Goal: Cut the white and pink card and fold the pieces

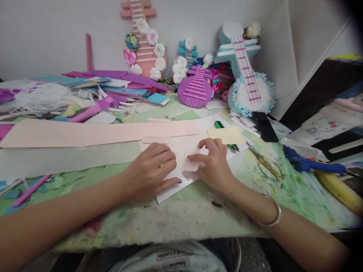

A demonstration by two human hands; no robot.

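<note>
My left hand [159,166] rests on a white sheet [167,193] with its fingers bent and its thumb stretched out, holding nothing that I can see. My right hand [214,162] pinches the edge of a small pale pink paper piece [191,165] over the same sheet. Behind the hands runs a long pale pink paper strip [76,134], with small folded pink pieces [155,140] along its right part. A pale yellow paper piece [225,135] lies just beyond my right hand, on top of a green utility knife [219,124].
Gold-handled scissors [266,163], a black phone [265,126] and a blue glue gun [312,162] lie at the right. Paper instruments, one pink [146,49], one purple [195,90] and one light blue [251,90], stand along the wall. Coloured scraps [127,81] are heaped at the back left.
</note>
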